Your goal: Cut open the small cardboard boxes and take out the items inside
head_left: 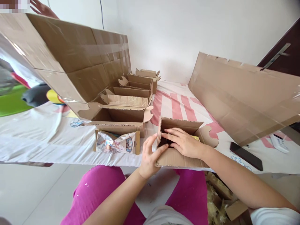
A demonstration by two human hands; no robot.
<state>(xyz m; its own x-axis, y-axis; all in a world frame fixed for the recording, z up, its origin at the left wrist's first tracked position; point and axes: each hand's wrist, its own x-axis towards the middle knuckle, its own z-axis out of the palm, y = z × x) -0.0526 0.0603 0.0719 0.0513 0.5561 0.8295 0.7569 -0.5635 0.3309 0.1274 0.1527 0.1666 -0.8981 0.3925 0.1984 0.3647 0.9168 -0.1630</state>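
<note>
A small open cardboard box (181,158) stands at the table's front edge, with a flap sticking out on its right. My left hand (150,154) grips the box's left end, its fingers along the outside and its thumb over the near edge. Reaching into the box from the right is my right hand (184,142), its fingers stretched out and slightly apart over dark contents. Something yellow (196,137) shows beside that hand; the rest of the contents is hidden. Left of my left hand lies a printed packet (117,142) on a piece of cardboard.
Several open cardboard boxes (119,115) line up toward the wall. Tall cardboard panels stand at left (77,50) and right (243,93). A phone (246,155) and a white device (279,143) lie at right. Cardboard scraps (220,193) sit below the table. Another person's hand (44,8) shows at upper left.
</note>
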